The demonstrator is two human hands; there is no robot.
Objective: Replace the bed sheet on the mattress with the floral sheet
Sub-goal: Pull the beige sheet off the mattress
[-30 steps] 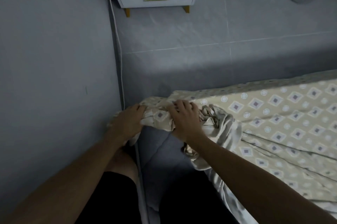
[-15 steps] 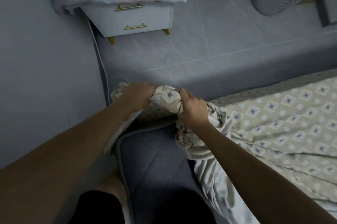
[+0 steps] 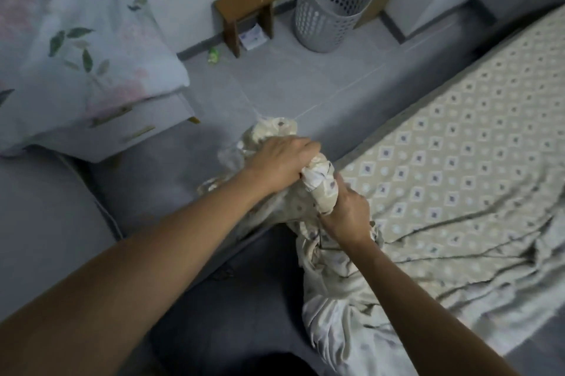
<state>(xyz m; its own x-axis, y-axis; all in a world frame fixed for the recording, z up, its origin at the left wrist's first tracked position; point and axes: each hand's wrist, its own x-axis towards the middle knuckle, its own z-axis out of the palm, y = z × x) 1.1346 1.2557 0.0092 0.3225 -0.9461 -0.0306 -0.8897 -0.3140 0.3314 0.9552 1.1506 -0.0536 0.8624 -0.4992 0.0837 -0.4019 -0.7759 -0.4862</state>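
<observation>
Head view shows your left hand (image 3: pixel 279 158) and right hand (image 3: pixel 345 210) both clamped on the bunched bed sheet (image 3: pixel 458 143), whose spread length trails rightward across the mattress (image 3: pixel 244 299).

The floral sheet (image 3: pixel 76 39) runs off the top and left edges, and it hides most of the nightstand (image 3: pixel 146 127). Right beside the stool (image 3: pixel 244 8), a tiny green thing (image 3: pixel 213 55) is too small to identify.
</observation>
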